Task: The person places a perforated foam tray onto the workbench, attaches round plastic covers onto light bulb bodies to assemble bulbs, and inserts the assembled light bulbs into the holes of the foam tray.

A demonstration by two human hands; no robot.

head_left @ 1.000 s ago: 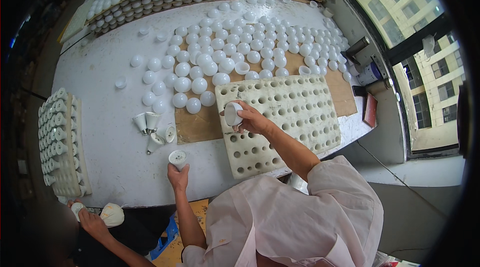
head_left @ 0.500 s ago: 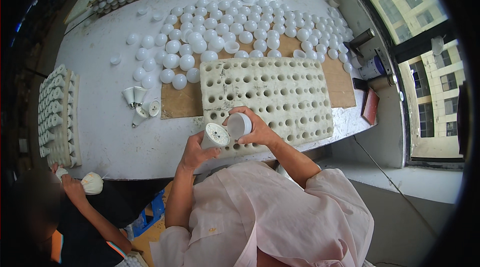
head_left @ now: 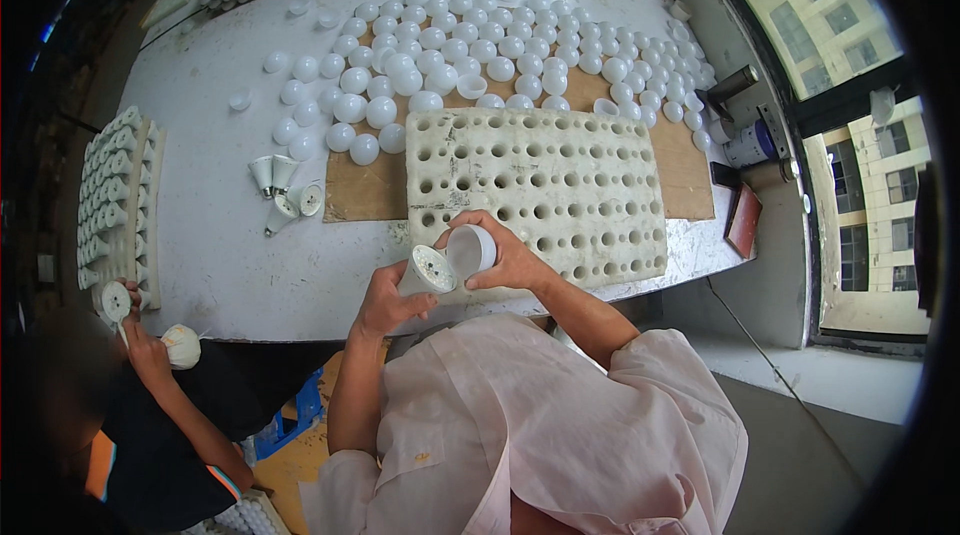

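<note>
On the scuffed table [head_left: 225, 265], a hole-studded slab [head_left: 556, 192] is set beyond the right hand [head_left: 516, 261]. A smooth hollow dome [head_left: 472, 251] is gripped there; a tapered bulb base [head_left: 428, 272], alongside, by the left hand [head_left: 384, 303].

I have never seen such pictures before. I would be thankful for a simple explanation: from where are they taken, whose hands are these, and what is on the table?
There is no machine here. A person works with bare hands and wears a fisheye camera on the head, looking down; its wide lens bends straight edges.

The left hand holds a white lamp base, and the right hand holds a hollow white dome close to it. Whether the two parts touch is hard to tell.

On the table lie a board full of holes, cardboard partly under it, many loose domes and four more bases. The other hand at lower left belongs to a co-worker.
</note>
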